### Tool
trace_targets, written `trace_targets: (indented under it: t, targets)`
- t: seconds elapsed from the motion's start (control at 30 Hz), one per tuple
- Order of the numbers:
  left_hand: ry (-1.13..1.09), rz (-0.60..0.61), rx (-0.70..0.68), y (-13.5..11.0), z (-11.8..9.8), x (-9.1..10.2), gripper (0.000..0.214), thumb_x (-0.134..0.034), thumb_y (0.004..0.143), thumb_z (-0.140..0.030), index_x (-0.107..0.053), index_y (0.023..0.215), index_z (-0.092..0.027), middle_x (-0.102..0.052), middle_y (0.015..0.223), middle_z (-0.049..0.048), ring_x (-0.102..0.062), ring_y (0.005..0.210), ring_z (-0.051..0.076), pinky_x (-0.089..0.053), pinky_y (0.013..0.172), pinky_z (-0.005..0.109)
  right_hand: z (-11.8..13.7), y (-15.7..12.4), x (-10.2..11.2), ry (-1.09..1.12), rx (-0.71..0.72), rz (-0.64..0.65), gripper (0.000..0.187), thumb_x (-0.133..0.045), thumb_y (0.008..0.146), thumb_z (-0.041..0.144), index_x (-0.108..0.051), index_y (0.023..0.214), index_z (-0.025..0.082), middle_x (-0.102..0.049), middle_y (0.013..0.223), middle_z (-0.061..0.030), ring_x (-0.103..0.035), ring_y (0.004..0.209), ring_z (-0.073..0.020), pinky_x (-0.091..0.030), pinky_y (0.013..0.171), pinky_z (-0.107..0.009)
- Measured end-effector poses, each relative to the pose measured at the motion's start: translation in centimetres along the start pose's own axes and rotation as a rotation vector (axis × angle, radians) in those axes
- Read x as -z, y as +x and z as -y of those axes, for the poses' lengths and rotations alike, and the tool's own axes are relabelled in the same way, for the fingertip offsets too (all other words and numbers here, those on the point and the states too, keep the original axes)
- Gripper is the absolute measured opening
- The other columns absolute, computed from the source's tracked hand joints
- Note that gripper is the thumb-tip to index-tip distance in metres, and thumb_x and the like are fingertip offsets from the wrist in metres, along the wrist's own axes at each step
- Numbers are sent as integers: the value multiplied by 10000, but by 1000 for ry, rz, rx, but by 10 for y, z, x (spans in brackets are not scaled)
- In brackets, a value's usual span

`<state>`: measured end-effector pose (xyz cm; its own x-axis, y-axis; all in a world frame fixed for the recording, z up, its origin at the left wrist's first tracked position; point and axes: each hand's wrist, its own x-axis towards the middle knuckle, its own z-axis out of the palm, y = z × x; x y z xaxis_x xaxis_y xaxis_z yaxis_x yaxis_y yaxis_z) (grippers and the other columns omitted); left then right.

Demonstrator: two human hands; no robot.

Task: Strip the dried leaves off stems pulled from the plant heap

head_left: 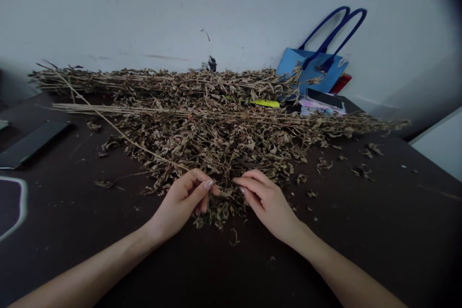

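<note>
So the left hand's (180,199) grip is closed down pretty tight, with a long dry stalk (119,131) pinched between thumb and fingers. The stalk is slanted up and left from there, over the leaf heap (216,142). The right hand (272,204) is held just beside it, fingertips brought in close together; whether any bit of plant is caught in that grip can't really be told. Small crumpled leaves (220,214) can be seen below and between the hands.

Behind the hands, the heap is spread over the dark surface (361,231), with a bunch of stems (86,109) laid across it and a thicker dried bundle (144,82) stretched along the wall (144,14). Loose leaf scraps (363,172) are scattered off to the right. Further out, a blue bag (314,65) is propped by the wall at back right, a pastel-sided item (321,106) is set in front of it, a bright yellow thing (266,103) is partly buried nearby, and a flat dark device (34,142) is parked at far left.
</note>
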<state>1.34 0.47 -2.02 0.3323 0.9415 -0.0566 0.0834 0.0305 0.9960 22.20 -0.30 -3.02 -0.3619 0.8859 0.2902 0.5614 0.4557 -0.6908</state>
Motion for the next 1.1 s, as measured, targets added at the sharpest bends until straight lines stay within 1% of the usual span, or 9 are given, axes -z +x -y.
trace_targets:
  t: [0.07, 0.13, 0.23, 0.3, 0.43, 0.73, 0.83, 0.93, 1.1]
  targets:
    - [-6, 8, -1, -1, 0, -1, 176, -471, 895, -289, -534, 812, -147, -522, 584, -37, -430, 447, 60, -347, 415, 167, 4, 0, 2, 46, -11, -14, 246, -431, 895, 172, -610, 1061, 204, -549, 1022, -66, -538, 909, -149, -438, 781, -273]
    - [-4, 19, -8, -2, 0, -2, 176, -473, 892, -292, -537, 818, -145, -556, 641, -16, -439, 456, 60, -350, 413, 171, 9, -2, 4, 149, -73, 47, 229, -444, 901, 220, -612, 1056, 221, -578, 956, -42, -553, 802, -124, -450, 694, -243]
    - [38, 43, -25, -3, 0, -4, 179, -489, 883, -297, -551, 816, -143, -515, 574, -33, -443, 458, 69, -360, 427, 176, 15, -3, 4, 274, -176, 185, 215, -489, 884, 266, -610, 1059, 238, -608, 831, -1, -522, 626, -91, -419, 549, -207]
    - [62, 54, -34, -4, -1, -5, 173, -500, 877, -294, -552, 806, -145, -476, 524, -52, -442, 449, 71, -364, 434, 177, 17, -4, 3, 285, -176, 215, 197, -510, 864, 219, -624, 1024, 232, -620, 808, 11, -536, 652, -92, -424, 589, -207]
    - [47, 73, -32, -6, -1, -7, 161, -503, 875, -288, -548, 809, -148, -478, 529, -54, -445, 450, 70, -370, 436, 177, 20, -4, 1, 252, -70, 207, 247, -470, 846, 102, -637, 978, 227, -632, 852, 14, -561, 757, -94, -427, 707, -221]
    - [53, 109, 30, -7, 4, -7, 198, -487, 882, -321, -554, 809, -149, -484, 530, -46, -444, 445, 75, -354, 426, 182, 14, -7, -4, 58, 4, 115, 243, -402, 833, 58, -603, 848, 194, -556, 730, 9, -523, 658, -102, -423, 623, -228]
    - [18, 84, 24, -6, 0, -8, 179, -502, 872, -312, -547, 797, -156, -489, 525, -50, -448, 442, 76, -367, 429, 183, 8, -6, -2, -3, 9, 68, 276, -397, 870, 101, -588, 1042, 202, -596, 911, -39, -566, 793, -129, -461, 727, -271]
    - [13, 86, 34, -6, -1, -9, 175, -509, 868, -312, -541, 795, -156, -532, 590, -31, -455, 450, 70, -364, 422, 179, 10, -5, 1, 13, 13, 44, 246, -424, 891, 168, -593, 1066, 203, -573, 1084, -76, -554, 954, -163, -455, 830, -317]
    - [7, 136, 37, -8, 3, -11, 193, -516, 864, -320, -554, 795, -144, -581, 727, 16, -459, 479, 64, -369, 430, 184, 22, -7, -2, 193, -89, 157, 150, -510, 867, 225, -627, 960, 220, -612, 793, 0, -559, 673, -106, -450, 613, -227]
